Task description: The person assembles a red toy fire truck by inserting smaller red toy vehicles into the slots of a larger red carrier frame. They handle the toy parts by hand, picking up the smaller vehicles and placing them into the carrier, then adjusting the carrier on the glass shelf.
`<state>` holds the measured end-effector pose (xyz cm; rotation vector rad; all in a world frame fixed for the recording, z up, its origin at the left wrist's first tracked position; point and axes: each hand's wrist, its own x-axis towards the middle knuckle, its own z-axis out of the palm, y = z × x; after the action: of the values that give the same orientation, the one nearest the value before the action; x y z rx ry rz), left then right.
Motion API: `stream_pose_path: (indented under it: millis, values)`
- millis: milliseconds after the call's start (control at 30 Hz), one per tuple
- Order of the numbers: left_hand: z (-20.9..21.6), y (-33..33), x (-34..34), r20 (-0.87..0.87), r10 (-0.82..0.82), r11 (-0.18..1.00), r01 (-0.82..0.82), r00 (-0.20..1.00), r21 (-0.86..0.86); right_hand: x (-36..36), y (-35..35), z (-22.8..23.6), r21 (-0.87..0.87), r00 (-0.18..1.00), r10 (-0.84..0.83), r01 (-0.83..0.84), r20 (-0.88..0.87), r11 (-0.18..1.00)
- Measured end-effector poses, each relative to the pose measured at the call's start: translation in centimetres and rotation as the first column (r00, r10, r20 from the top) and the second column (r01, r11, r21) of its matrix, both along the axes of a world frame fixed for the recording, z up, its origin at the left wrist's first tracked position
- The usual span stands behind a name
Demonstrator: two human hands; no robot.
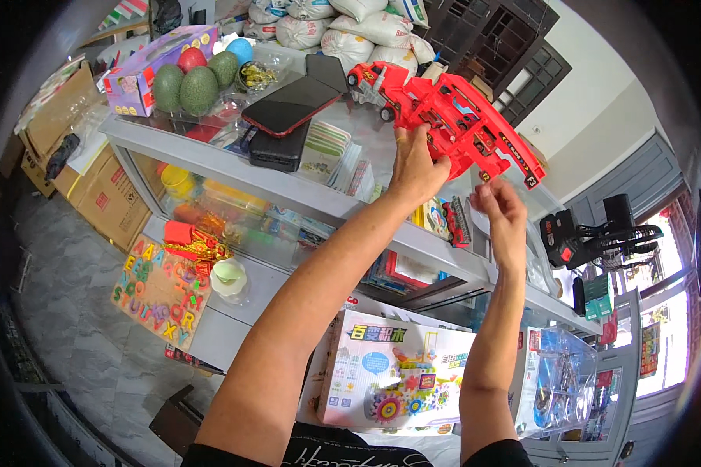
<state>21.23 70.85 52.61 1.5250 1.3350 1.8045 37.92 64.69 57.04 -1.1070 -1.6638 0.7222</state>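
A red toy car-carrier truck (467, 124) is tilted above the glass counter, its wheeled cab toward the left. My left hand (419, 165) grips its near side, thumb stretched along the edge. Just below the truck's rear end is my right hand (500, 204), fingers curled together close to its lower corner. Whether those fingers touch the truck or pinch something small, I cannot tell. A small red toy vehicle (457, 221) stands at the counter edge below my hands.
On the glass counter (304, 194) lie a phone (292, 105), a black case (279, 148), a stack of cards (331, 156) and green textured eggs (199, 92). A black fan (619, 241) stands right. Below are a boxed toy set (397, 370) and an alphabet board (160, 296).
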Motion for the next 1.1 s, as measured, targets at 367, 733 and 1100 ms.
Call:
stream_pose_path:
  millis: [367, 733, 1100]
  values:
    - [0.1, 0.2, -0.6, -0.04, -0.007, 0.999, 0.006, 0.999, -0.041, -2.0, -5.5, -1.3, 0.264, 0.831, -0.318, 0.214, 0.458, 0.94]
    - [-0.9, 1.2, -0.6, -0.069, 0.047, 0.998, -0.045, 0.997, 0.033, -0.3, 0.5, -0.8, 0.038, 0.95, -0.296, 0.294, 0.096, 0.955]
    - [-0.9, 1.1, -0.4, -0.058, 0.123, 0.992, -0.12, 0.991, 0.046, -2.0, 3.7, -1.9, 0.013, 0.976, -0.125, 0.13, -0.177, 0.991]
